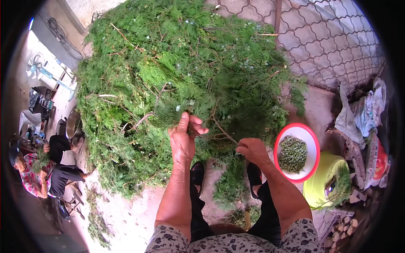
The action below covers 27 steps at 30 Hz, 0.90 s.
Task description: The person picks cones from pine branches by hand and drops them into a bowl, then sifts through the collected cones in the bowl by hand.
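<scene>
A large heap of green conifer branches (139,80) with small pale cones fills the middle of the view. Over its near edge, my right hand (252,151) is closed round the cut end of a thin brown branch (223,130), whose foliage spreads up and away over the heap. My left hand (185,130) is beside the same branch, thumb raised and fingers curled at a green sprig; what lies between its fingertips is too small to make out. To the right of my right hand, a white basin (311,154) with a red rim holds many small green cones (292,154).
A yellow-green container (322,179) stands beside the basin. Plastic bags (367,114) and cut firewood (344,232) lie at the right, below a wire mesh (329,42). At the left, another person (42,173) sits holding a sprig, near a fan (36,65). Loose sprigs (232,185) lie between my feet.
</scene>
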{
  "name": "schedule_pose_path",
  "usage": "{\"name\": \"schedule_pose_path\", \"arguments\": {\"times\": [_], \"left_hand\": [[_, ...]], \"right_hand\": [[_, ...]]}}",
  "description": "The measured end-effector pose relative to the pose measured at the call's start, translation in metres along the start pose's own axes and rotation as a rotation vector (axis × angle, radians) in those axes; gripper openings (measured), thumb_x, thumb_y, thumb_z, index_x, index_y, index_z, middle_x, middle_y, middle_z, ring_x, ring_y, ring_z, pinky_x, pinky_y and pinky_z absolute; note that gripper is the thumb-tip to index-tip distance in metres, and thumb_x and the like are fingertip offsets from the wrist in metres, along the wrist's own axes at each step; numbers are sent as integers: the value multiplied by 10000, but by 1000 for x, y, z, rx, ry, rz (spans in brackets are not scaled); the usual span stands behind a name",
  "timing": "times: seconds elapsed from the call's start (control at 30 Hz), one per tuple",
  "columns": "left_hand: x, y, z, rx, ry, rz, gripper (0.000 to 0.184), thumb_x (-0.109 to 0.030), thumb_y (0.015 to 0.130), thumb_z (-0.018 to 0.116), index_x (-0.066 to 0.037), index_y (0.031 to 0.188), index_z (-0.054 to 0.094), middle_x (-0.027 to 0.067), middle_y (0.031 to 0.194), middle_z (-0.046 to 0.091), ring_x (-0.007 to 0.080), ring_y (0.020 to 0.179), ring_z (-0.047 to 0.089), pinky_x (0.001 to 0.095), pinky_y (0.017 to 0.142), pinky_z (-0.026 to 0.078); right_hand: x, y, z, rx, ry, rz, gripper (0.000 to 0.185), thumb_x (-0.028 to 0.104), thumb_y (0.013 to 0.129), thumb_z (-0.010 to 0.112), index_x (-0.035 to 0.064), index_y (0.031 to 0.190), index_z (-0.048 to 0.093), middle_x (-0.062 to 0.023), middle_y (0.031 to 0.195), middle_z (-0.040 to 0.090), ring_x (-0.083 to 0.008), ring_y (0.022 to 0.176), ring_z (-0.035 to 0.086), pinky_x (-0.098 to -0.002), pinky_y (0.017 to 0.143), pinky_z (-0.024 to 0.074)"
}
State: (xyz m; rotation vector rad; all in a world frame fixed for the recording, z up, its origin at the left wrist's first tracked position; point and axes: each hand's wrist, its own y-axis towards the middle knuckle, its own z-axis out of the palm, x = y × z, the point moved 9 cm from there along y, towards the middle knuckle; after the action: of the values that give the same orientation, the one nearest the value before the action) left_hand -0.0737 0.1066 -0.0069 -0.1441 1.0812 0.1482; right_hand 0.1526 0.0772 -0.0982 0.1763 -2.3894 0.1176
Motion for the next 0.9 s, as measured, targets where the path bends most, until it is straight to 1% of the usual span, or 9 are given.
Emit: {"name": "schedule_pose_path", "arguments": {"times": [0.07, 0.13, 0.17, 0.27, 0.37, 0.47, 0.6, 0.77, 0.9], "left_hand": [[4, -2, 1, 13, -74, -46, 314, -277, 901, 512, 34, 888, 559, 101, 709, 594, 146, 506, 505, 328, 501, 479], [7, -4, 8, 72, 3, -58, 309, -256, 895, 500, 32, 823, 584, 115, 726, 611, 138, 484, 443, 295, 472, 397], [6, -6, 10, 76, 1, -62, 309, -256, 895, 500, 32, 823, 584, 115, 726, 611, 138, 484, 443, 295, 472, 397], [12, -16, 20, 110, 291, -147, 408, -354, 885, 502, 22, 780, 621, 64, 631, 585, 113, 479, 399, 252, 496, 350], [23, -22, 30, 180, 372, -164, 409, -365, 882, 479, -8, 742, 620, 95, 699, 642, 101, 468, 384, 250, 484, 342], [29, -30, 38, 231, 381, -220, 414, -361, 880, 475, -12, 702, 609, 85, 660, 627, 103, 465, 381, 251, 492, 341], [30, -35, 47, 287, 531, -187, 450, -373, 878, 455, -17, 641, 595, 35, 572, 565, 109, 448, 377, 264, 476, 334], [33, -39, 45, 179, 383, -221, 198, -191, 797, 637, -32, 679, 630, -5, 552, 537, 64, 474, 433, 229, 461, 342], [37, -36, 37, 185, 407, -187, 142, -161, 787, 653, -35, 725, 638, -15, 594, 562, 57, 496, 448, 227, 475, 353]], "right_hand": [[9, 4, -10, -58, 38, -32, 236, 255, 700, 639, 57, 827, 652, -168, 790, 615, -350, 757, 590, -404, 694, 481], [33, 1, -51, -418, 212, -191, 172, 139, 754, 631, 14, 873, 624, -139, 783, 621, -278, 721, 618, -334, 663, 491], [45, 1, -58, -421, 209, -187, 172, 139, 754, 631, 14, 873, 624, -139, 783, 621, -278, 721, 618, -334, 663, 491], [59, -4, -79, -455, 732, 47, 105, 37, 805, 600, -7, 901, 612, -78, 792, 610, -158, 707, 604, -257, 638, 477], [96, -14, -111, -581, 749, -201, 143, -8, 803, 605, 9, 945, 610, -54, 845, 593, -109, 721, 562, -222, 657, 458], [130, -16, -119, -569, 501, -416, 187, -29, 777, 616, 14, 959, 611, -70, 854, 593, -127, 729, 565, -222, 666, 456], [129, -5, -96, -444, 556, -435, 268, -54, 738, 626, 23, 993, 606, -94, 878, 586, -155, 730, 578, -258, 658, 480], [119, -2, -84, -370, 587, -340, 246, -45, 742, 629, 19, 977, 597, -63, 861, 572, -131, 744, 565, -244, 669, 468], [111, 2, -76, -304, 676, -244, 213, -35, 751, 630, 12, 957, 599, -29, 858, 560, -100, 778, 550, -231, 691, 461]]}}
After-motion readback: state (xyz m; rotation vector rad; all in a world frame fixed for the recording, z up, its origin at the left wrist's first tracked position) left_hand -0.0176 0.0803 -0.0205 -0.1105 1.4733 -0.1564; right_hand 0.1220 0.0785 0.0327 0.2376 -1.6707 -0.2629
